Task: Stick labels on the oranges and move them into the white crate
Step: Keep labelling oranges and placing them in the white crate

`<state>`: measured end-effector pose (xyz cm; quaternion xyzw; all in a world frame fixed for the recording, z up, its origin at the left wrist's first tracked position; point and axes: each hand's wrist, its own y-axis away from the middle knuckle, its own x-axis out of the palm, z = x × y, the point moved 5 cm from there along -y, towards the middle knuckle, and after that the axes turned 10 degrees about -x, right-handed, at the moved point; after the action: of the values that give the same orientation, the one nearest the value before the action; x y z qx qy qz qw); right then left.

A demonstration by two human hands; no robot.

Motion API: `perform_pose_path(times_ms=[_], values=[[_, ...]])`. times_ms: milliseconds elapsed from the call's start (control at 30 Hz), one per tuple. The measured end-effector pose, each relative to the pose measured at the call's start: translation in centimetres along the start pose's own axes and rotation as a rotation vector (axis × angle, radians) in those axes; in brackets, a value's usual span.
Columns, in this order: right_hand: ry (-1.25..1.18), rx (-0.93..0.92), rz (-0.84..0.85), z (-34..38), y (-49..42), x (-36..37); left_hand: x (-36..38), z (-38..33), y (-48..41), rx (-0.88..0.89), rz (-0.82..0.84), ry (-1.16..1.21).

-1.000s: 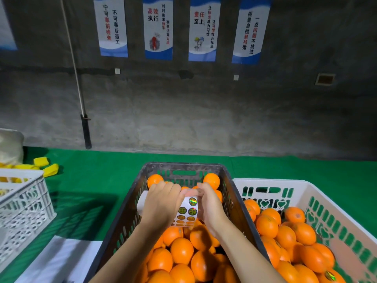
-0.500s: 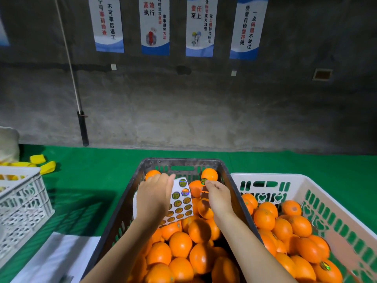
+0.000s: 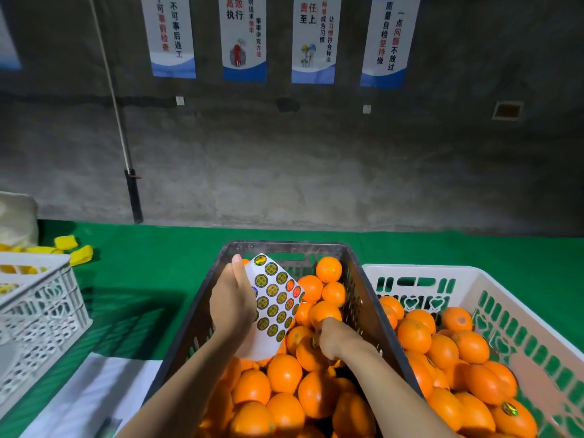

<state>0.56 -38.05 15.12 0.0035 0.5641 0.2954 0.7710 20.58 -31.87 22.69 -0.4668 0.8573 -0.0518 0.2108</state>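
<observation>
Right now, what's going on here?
A person is labelling oranges. The left hand holds a label sheet over the dark crate, which is full of oranges. The right hand is down on one orange in that crate, apparently pressing a label on; whether it grips the fruit is unclear. The white crate on the right holds many oranges, with at least one labelled orange near the front.
</observation>
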Motion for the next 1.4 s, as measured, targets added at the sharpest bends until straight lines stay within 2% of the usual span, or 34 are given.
perform_pose_path(times_ms=[67, 367, 833, 1067, 1400], values=[[0.016, 0.003, 0.015, -0.1, -0.1, 0.4, 0.1, 0.1, 0.1, -0.008, 0.018, 0.023], [0.064, 0.018, -0.224, 0.7, 1.0, -0.8, 0.2, 0.0, 0.4, -0.036, 0.052, 0.037], [0.069, 0.035, -0.209, 0.3, 1.1, -0.9, 0.5, 0.3, 0.3, -0.045, 0.059, 0.026], [0.049, -0.004, -0.115, 0.4, 0.7, -0.5, 0.1, 0.2, 0.3, -0.050, 0.069, 0.000], [0.220, 0.024, -0.232, 1.7, 0.6, -0.5, 0.2, 0.1, 0.5, -0.059, 0.079, 0.043]])
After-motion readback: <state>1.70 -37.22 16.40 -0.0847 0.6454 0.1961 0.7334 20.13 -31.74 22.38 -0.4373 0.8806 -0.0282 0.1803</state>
